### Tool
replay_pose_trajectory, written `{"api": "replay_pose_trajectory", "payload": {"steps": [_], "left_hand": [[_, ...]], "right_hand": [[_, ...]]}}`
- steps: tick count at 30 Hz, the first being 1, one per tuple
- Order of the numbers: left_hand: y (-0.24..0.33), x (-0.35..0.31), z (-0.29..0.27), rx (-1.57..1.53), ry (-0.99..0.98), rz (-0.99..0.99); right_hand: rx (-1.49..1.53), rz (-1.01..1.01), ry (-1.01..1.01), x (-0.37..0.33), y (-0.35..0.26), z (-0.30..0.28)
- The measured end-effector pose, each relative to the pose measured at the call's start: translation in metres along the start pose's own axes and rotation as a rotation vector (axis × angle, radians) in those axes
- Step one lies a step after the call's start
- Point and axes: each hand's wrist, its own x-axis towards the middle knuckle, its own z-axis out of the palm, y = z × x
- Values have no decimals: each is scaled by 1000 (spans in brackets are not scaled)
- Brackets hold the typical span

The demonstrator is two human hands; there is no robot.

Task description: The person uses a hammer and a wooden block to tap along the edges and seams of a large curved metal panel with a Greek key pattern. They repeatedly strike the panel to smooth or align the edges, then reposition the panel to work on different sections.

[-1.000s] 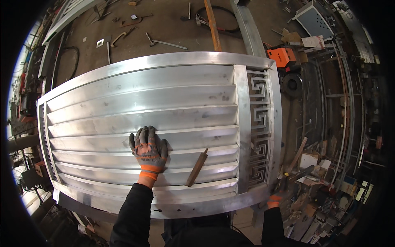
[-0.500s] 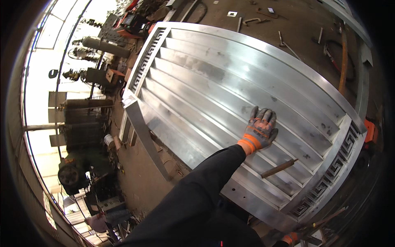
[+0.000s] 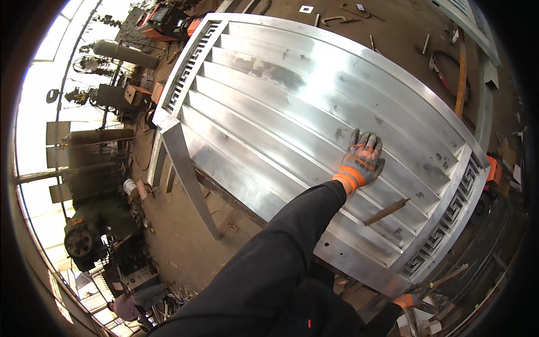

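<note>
My left hand (image 3: 363, 159), in a grey glove with an orange cuff, lies flat with fingers stretched on a large silver metal panel (image 3: 252, 104). The panel has long parallel slats and a strip of key-pattern fretwork at each end. Nearer to me than that hand, a brown bar (image 3: 387, 212) rests across the slats. At the lower right, my right hand (image 3: 407, 301) shows mostly as an orange cuff beside the panel's near corner; its fingers are hidden or blurred. A thin stick (image 3: 449, 277) lies close to it, and I cannot tell whether the hand touches it.
A loose metal strip (image 3: 188, 174) slants down from the panel's left corner. Clamps (image 3: 335, 19), rods and a cable (image 3: 443, 73) lie on the floor beyond. Gas cylinders (image 3: 126, 54) and machinery line the left side. Another person (image 3: 126, 308) is at the lower left.
The whole view has shifted somewhat. My left hand stays flat on about the same part of the panel. My right cuff shows more fully at the lower right.
</note>
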Motion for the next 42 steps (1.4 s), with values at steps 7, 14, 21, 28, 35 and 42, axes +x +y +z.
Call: {"api": "replay_pose_trajectory", "payload": {"steps": [7,14,21,28,35,42], "left_hand": [[-4,2,7,1,87,28],[-3,4,9,64,30,25],[-3,8,5,34,-36,10],[1,9,4,55,-49,-12],[5,11,6,85,27,11],[9,12,7,115,35,11]], "right_hand": [[-430,-475,59,-20,-10,1],[-356,-339,123,23,35,-18],[-913,-879,165,-18,8,-6],[-846,-1018,219,-61,-29,30],[-651,-779,108,-63,-41,25],[-987,-1254,329,-95,-74,53]]}}
